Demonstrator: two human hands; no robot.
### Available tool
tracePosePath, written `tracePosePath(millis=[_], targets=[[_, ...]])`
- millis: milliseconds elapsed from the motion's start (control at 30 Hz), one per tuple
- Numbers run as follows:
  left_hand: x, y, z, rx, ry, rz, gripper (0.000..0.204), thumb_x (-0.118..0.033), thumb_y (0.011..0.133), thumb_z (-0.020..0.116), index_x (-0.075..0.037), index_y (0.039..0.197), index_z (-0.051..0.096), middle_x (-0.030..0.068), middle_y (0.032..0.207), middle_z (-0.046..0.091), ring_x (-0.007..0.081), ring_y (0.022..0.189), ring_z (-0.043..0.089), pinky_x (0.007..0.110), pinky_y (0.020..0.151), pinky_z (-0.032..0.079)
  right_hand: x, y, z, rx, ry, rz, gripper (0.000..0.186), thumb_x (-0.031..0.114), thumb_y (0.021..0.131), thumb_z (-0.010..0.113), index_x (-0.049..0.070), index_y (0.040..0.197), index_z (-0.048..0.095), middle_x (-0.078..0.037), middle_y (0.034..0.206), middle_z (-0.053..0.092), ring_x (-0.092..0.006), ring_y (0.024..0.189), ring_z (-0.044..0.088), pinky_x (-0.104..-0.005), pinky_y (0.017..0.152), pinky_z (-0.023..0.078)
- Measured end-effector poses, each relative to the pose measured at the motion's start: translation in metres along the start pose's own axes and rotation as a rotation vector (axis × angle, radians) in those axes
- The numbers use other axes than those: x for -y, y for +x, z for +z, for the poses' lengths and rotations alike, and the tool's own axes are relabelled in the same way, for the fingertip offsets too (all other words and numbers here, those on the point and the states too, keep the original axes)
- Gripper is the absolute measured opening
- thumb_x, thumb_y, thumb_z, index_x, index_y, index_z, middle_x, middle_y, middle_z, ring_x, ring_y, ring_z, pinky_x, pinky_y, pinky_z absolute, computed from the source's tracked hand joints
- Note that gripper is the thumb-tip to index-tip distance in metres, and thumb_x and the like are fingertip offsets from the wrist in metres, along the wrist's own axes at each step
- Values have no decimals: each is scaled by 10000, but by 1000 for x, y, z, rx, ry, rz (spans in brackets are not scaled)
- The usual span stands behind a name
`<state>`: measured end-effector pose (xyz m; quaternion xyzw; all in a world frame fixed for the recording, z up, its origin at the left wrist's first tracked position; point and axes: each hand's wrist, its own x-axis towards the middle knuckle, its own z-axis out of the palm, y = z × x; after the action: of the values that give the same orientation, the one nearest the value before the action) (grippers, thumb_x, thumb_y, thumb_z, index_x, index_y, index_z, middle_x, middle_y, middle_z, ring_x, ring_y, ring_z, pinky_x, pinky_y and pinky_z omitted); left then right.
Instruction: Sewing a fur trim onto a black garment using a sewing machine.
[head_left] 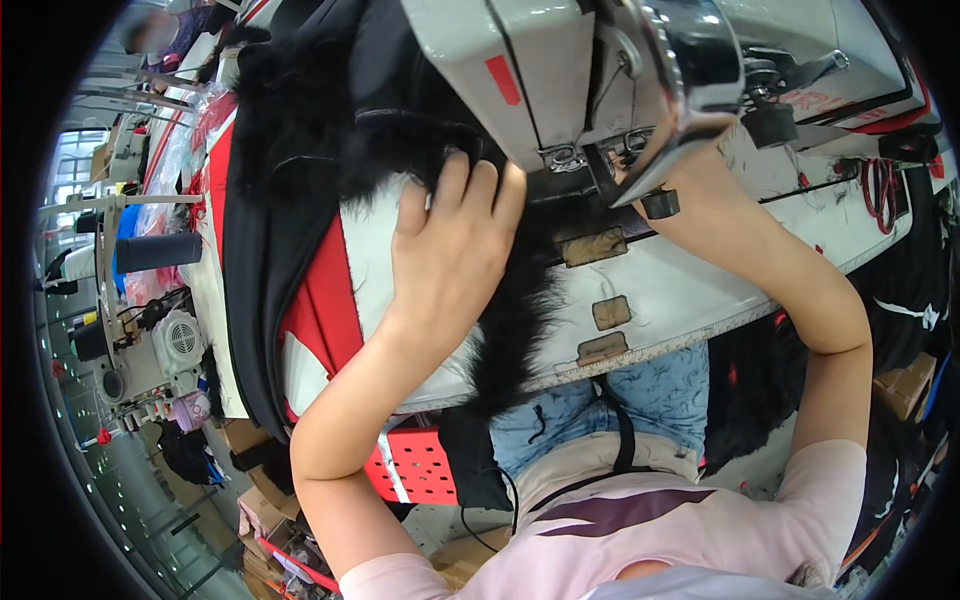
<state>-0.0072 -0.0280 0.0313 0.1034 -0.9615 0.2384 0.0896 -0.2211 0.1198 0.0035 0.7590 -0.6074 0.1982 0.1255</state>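
A white sewing machine (520,70) with a red mark stands over the worktable. My left hand (455,235) is left of its needle area, fingers bent and closed on black furry fabric (300,125). A small shiny bit shows beside the thumb; I cannot make out what it is. A strip of the black fur (515,345) hangs from under that hand over the table's front edge. My right hand (685,185) reaches in behind the machine's chrome part (690,60), close to the presser foot area. Its fingers are mostly hidden there.
Smooth black cloth (262,330) and red cloth (335,295) drape over the table's left side. A measuring tape (680,340) runs along the front edge. Red loops (880,200) lie at the right. A red perforated panel (420,467) sits below; another person (160,35) is far left.
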Motion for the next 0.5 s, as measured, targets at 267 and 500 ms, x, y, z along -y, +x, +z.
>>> tracePosePath(millis=[267, 500], targets=[[-8, -21, -7, 4, -217, 61, 306, -201, 750, 646, -135, 1049, 640, -9, 1071, 577, 161, 1107, 514, 391, 988, 300, -1, 13, -8, 60, -101, -130, 49, 120, 728, 629, 84, 743, 659, 1, 784, 613, -176, 879, 602, -296, 833, 465], [-20, -28, -3, 2, 46, 47, 254, -186, 804, 579, -141, 1044, 649, -26, 1149, 607, 136, 1088, 559, 373, 1004, 285, 1, 10, 1, 125, -49, -55, 56, 127, 736, 617, 80, 756, 640, -14, 802, 603, -189, 875, 599, -315, 828, 470]])
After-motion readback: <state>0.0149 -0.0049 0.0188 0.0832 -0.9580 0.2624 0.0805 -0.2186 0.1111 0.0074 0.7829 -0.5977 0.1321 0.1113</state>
